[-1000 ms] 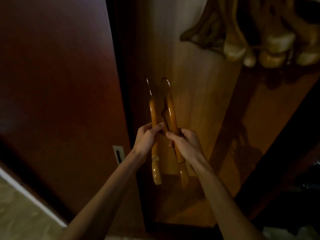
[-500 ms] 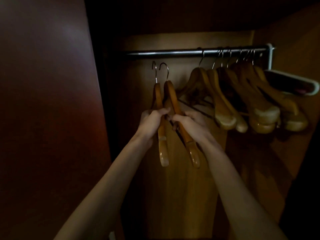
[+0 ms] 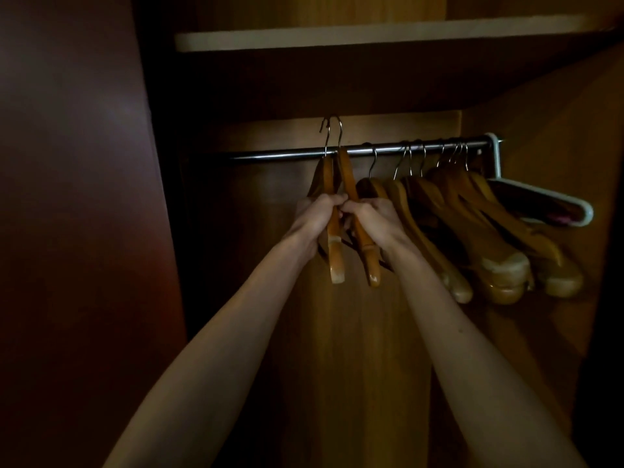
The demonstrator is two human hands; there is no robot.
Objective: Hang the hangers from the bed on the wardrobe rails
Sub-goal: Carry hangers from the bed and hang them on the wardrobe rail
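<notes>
Dim wardrobe interior, wood-panelled, shelf [image 3: 337, 37] above. Two wooden hangers [image 3: 351, 217] are raised together with their metal hooks [image 3: 332, 133] just above the steel rail [image 3: 287, 153], apparently so that they can drop over it. Left hand [image 3: 317, 216] grips the left hanger's shoulder and right hand [image 3: 371, 219] grips the other's; the hands touch, presumably keeping both hooks aligned. To the right, hung hangers [image 3: 472, 231] crowd the rail toward its bracket [image 3: 494, 153].

Two held hangers [image 3: 351, 231], roughly seven hung [image 3: 472, 231].
</notes>
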